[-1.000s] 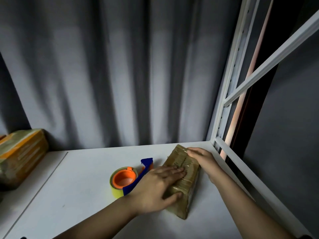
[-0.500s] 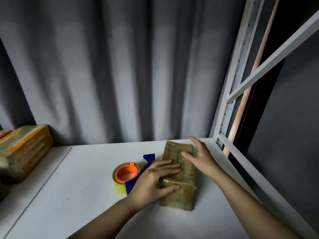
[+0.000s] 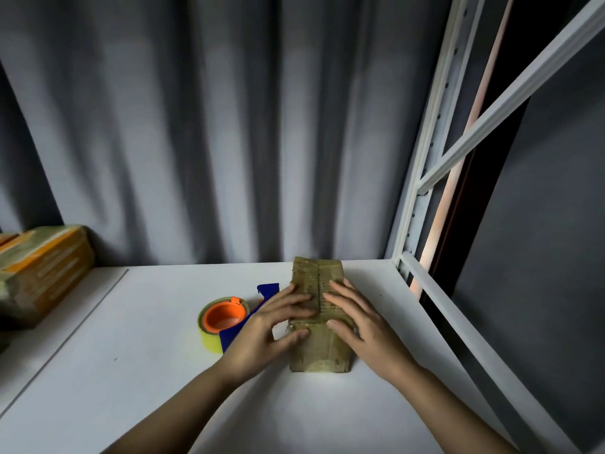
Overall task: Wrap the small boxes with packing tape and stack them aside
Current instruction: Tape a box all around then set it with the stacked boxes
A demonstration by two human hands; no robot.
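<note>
A small brown box (image 3: 317, 273) wrapped in shiny tape lies lengthwise on the white shelf (image 3: 157, 365), pointing away from me. My left hand (image 3: 268, 329) rests flat on its left half, fingers straight across the top and thumb on the near part. My right hand (image 3: 363, 326) lies flat on its right half, fingers spread. Just left of the box sits a tape dispenser (image 3: 226, 321) with a blue frame, an orange core and a yellowish roll.
A stack of taped boxes (image 3: 39, 273) with orange stripes stands at the far left on a second shelf panel. A grey curtain (image 3: 212, 126) hangs behind. White metal rack posts and a diagonal brace (image 3: 425, 178) border the right edge.
The box has been turned from slanted to straight, pointing away from me. My right hand came from the box's far end onto its top beside my left hand.
</note>
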